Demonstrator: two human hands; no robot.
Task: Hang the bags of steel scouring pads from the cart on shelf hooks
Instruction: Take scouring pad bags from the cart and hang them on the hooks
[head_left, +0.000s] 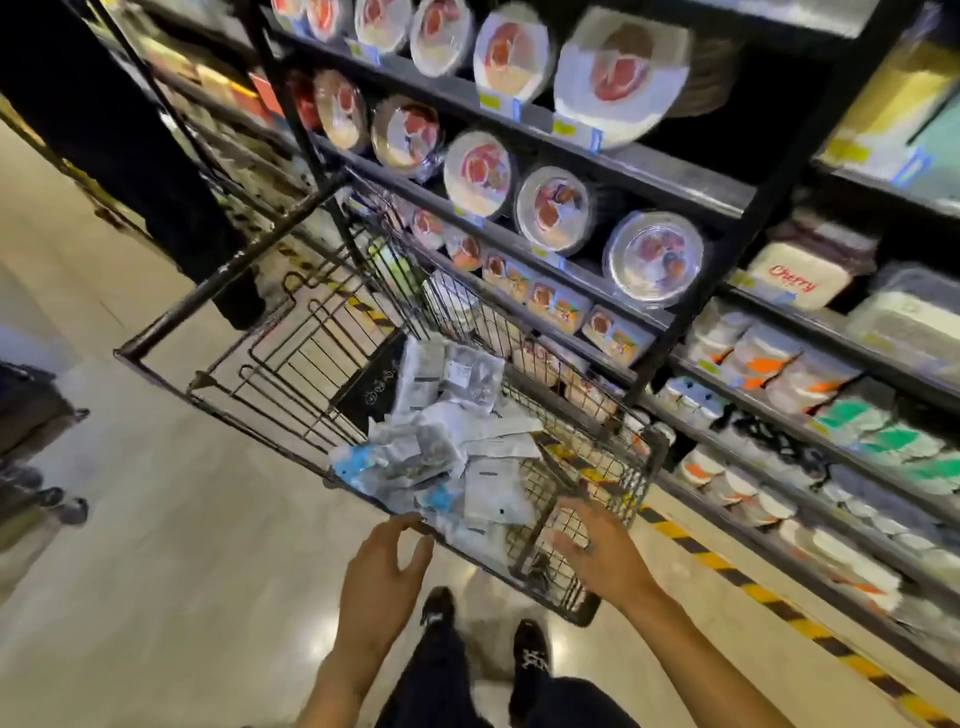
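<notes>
Bags of steel scouring pads (447, 447) lie heaped in the wire cart (234, 273), beside the shelves (613, 166). Left hand (382, 566) and right hand (605, 553) at its near end — each grip wide, fingers spread, holding nothing.

Shop aisle: stocked shelves (597, 156) with price tags, wire cart (322, 332).

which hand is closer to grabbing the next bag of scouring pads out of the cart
Left, probably. The left hand hovers open with its fingers right beside the pile of clear plastic scouring pad bags in the black wire cart; the right hand sits over bare mesh.
</notes>
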